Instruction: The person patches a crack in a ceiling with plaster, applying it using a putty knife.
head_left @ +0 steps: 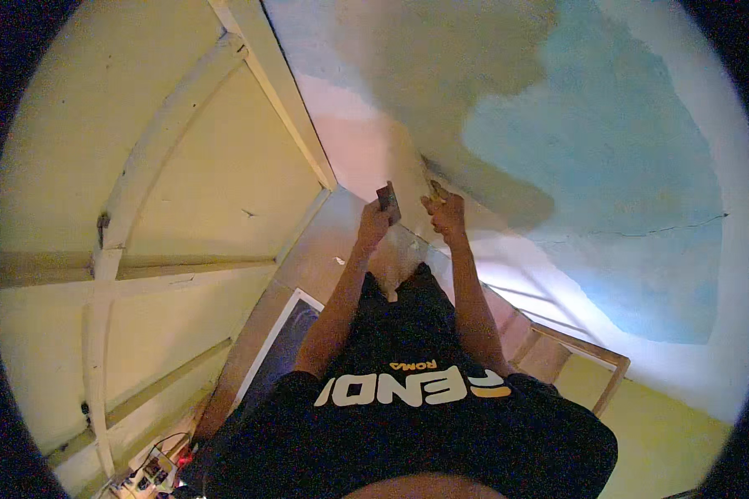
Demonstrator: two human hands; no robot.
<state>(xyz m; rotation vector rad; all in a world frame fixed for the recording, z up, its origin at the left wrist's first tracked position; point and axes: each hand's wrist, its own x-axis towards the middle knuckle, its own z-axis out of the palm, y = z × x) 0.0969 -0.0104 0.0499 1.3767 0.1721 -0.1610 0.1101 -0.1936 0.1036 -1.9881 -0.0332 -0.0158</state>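
Observation:
Both forearms reach forward from my black T-shirt point(399, 424). My left hand point(376, 226) is closed round a flat, dark, rectangular plate point(389, 202), held upright and apart from the wall. To its right, my right hand point(448, 216) grips a small tool with a yellowish handle point(435, 191). The tip of that tool points toward the painted wall point(607, 158); its blade, if any, is too blurred to make out, and I cannot tell whether it touches the surface. Light blue paint covers much of that wall, with a large brownish-grey area over part of it.
A pale yellow panel with wooden framing point(200, 191) rises close on the left. Below right stands a wooden frame point(578, 349). A white-edged dark panel point(287, 333) leans left of my legs. Cables and small items point(154, 474) lie at the lower left.

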